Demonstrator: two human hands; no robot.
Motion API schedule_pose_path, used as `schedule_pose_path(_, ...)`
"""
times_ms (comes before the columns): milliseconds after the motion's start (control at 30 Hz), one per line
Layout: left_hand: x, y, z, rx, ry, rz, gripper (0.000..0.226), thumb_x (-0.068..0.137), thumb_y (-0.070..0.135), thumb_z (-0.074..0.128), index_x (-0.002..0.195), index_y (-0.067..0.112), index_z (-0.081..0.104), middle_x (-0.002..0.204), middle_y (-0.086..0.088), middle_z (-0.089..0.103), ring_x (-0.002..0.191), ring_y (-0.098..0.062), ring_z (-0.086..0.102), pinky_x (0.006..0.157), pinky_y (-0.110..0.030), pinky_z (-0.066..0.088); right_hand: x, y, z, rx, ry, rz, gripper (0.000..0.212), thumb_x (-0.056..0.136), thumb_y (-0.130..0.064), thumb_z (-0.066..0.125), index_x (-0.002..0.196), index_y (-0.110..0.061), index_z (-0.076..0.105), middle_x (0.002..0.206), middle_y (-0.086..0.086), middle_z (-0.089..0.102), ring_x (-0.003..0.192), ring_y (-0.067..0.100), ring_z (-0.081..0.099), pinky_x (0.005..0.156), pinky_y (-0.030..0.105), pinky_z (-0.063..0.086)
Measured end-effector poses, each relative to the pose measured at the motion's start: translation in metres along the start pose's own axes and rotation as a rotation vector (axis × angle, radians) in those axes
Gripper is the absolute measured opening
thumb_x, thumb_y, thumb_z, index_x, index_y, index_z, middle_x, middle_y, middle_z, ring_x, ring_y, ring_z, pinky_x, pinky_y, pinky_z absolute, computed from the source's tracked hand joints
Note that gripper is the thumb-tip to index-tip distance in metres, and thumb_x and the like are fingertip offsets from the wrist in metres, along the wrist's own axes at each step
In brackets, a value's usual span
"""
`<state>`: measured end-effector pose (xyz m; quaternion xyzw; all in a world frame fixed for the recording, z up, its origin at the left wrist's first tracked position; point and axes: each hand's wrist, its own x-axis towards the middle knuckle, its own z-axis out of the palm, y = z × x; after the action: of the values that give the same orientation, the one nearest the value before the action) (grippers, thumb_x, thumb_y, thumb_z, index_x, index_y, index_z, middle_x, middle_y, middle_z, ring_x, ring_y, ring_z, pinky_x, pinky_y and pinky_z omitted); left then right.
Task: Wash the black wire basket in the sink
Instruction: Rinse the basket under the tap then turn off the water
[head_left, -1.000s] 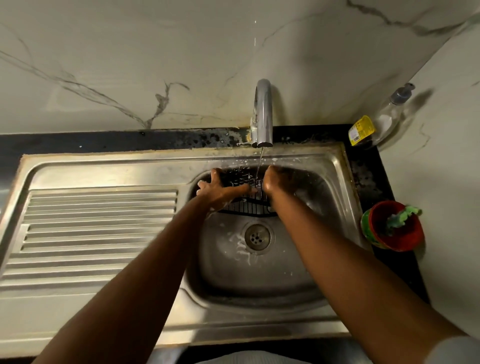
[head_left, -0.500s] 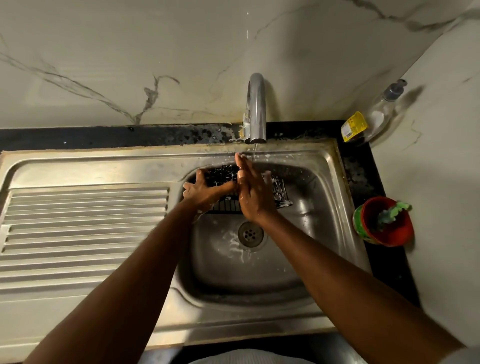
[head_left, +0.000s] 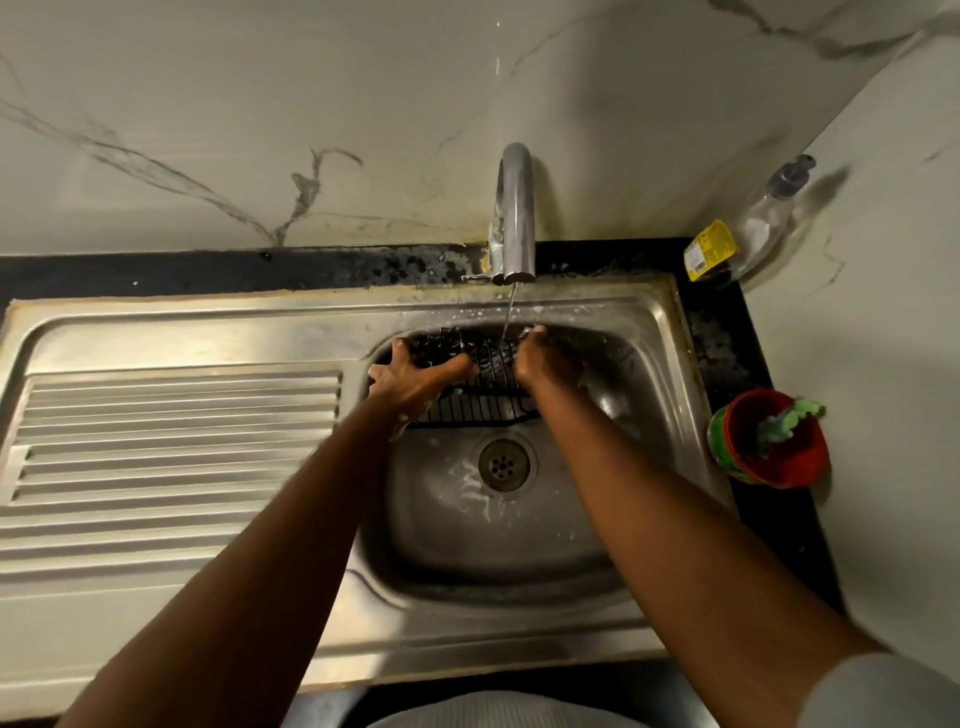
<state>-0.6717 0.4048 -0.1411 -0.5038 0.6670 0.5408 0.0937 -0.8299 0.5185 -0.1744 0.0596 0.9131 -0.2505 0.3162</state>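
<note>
Left hand and right hand each curl wet fingers round an end of the black wire basket under the tap, where slick wire might slip between them and clatter into the sink.

Veined marble walls, black counter, dim yellowish light.

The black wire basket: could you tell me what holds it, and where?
The basket is held by both ends: left hand at left, right hand at right.

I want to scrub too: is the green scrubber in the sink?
No, the green scrubber sits in the red round cup beside the steel sink.
</note>
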Motion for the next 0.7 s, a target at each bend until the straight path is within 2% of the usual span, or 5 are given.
schedule_pose_path(133,0.057,-0.062,0.003,-0.106,-0.025,-0.018,0.108,0.049,0.086,0.084,0.141,0.06,0.035,0.152,-0.017,0.05,0.145,-0.041,0.043,0.109,-0.063,0.045,0.027,0.055,-0.02,0.301,-0.271,0.088,0.076,0.101,-0.069,0.034,0.148,-0.012,0.05,0.154,0.012,0.047,0.141,0.031,0.044,0.117,0.042,0.034)
schedule_pose_path(267,-0.006,-0.034,-0.004,-0.227,-0.075,0.043,0.089,0.082,0.073,0.071,0.151,0.028,0.037,0.131,-0.002,0.064,0.134,-0.025,0.05,0.112,-0.047,0.037,0.059,0.1,-0.021,0.536,-0.51,0.123,0.087,0.074,-0.088,0.058,0.132,-0.023,0.066,0.13,0.009,0.07,0.117,0.036,0.068,0.109,0.06,0.044)
schedule_pose_path(400,-0.024,-0.036,-0.001,-0.437,-0.068,-0.007,0.037,0.104,0.05,0.048,0.121,0.019,0.06,0.106,0.003,0.065,0.115,-0.027,0.06,0.097,-0.045,0.047,0.048,0.107,-0.036,0.646,-0.473,0.187,0.067,0.08,-0.079,0.061,0.119,-0.025,0.071,0.125,0.006,0.071,0.119,0.031,0.063,0.106,0.051,0.038)
schedule_pose_path(533,-0.027,-0.048,-0.004,-0.774,-0.107,-0.179,0.032,0.103,0.042,0.046,0.107,0.018,0.068,0.103,-0.01,0.071,0.086,-0.028,0.071,0.07,-0.041,0.058,0.042,0.109,-0.03,0.604,-0.556,0.221,0.057,0.098,-0.065,0.031,0.1,-0.026,0.072,0.12,0.001,0.068,0.128,0.026,0.053,0.096,0.05,0.029)
schedule_pose_path(700,-0.032,-0.068,0.01,-0.819,-0.095,-0.281,0.039,0.099,0.034,0.043,0.081,0.019,0.075,0.085,-0.01,0.073,0.072,-0.029,0.069,0.059,-0.042,0.06,0.021,0.078,-0.026,1.092,-0.623,0.244,0.052,0.094,-0.062,0.05,0.111,-0.016,0.067,0.122,0.01,0.071,0.123,0.031,0.06,0.109,0.052,0.037)
